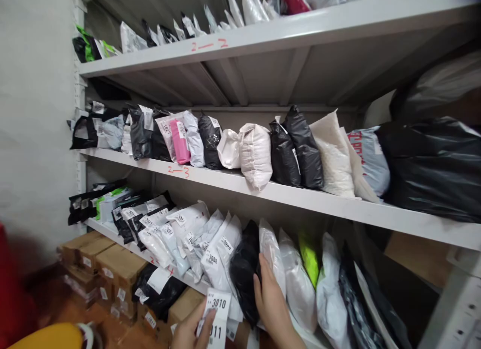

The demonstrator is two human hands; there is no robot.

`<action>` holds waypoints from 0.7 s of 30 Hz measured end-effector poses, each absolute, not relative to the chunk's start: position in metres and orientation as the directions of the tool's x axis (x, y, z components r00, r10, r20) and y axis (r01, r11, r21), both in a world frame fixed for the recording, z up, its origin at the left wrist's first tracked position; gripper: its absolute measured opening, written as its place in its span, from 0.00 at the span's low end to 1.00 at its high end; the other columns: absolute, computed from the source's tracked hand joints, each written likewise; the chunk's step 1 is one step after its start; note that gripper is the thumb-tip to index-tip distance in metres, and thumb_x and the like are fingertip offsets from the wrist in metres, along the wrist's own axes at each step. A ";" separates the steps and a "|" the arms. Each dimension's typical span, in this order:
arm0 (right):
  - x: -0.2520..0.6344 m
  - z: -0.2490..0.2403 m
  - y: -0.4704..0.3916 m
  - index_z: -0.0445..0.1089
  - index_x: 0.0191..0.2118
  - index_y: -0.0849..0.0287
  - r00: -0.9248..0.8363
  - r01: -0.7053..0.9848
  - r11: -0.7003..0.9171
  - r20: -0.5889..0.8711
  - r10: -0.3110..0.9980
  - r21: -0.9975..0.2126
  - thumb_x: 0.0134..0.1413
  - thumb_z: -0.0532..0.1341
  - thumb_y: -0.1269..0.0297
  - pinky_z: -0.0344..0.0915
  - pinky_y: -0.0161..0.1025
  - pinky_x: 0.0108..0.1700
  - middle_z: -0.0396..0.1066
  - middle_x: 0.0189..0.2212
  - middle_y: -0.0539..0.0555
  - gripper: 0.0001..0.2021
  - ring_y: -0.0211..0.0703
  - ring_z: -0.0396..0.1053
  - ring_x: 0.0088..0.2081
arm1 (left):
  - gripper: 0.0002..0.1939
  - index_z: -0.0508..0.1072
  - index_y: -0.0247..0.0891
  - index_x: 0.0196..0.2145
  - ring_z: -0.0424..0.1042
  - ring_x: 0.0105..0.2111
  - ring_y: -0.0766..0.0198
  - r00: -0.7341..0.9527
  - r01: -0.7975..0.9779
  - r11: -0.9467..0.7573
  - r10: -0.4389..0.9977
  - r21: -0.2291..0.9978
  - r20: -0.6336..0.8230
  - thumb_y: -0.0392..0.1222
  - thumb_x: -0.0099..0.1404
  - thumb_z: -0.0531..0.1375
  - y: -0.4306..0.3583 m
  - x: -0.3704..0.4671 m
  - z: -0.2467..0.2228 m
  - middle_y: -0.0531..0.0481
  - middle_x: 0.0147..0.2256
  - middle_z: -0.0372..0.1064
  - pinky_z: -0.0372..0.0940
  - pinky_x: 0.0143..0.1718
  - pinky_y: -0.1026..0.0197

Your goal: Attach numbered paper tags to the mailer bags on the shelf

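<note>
- The right hand (271,300) reaches up from the bottom edge of the view with its fingers straight and close together, laid flat between a black parcel (244,271) and a white parcel (271,254); it grips nothing.
- Both parcels stand upright, side by side, at the front edge of the lower shelf (195,285).
- The left hand (193,333) is low in the view, thumb and fingers pinched on a strip of numbered labels (217,316); the top label reads 3010.
- The label strip hangs just in front of the lower shelf's front edge, beside the black parcel.
- More white labelled bags (188,234) lean in a row toward the left end of that shelf.
- The middle shelf (300,196) carries black, white and pink bags along its front edge.
- Cardboard boxes (112,269) sit stacked below the left end of the lower shelf.
</note>
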State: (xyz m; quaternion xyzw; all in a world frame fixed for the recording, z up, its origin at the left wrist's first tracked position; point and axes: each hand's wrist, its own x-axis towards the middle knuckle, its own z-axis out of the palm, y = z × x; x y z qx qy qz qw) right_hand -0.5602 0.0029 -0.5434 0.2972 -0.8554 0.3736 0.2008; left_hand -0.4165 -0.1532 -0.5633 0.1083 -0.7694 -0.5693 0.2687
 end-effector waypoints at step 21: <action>-0.565 -0.541 -0.022 0.71 0.35 0.57 -0.852 -0.524 0.093 0.521 -0.059 -0.847 0.57 0.53 0.59 0.68 0.39 0.36 0.72 0.34 0.56 0.11 0.46 0.70 0.34 | 0.19 0.68 0.38 0.24 0.67 0.27 0.56 -0.846 -0.077 0.583 -0.468 0.808 0.257 0.56 0.57 0.50 -0.122 -0.526 -0.508 0.46 0.24 0.69 0.57 0.32 0.58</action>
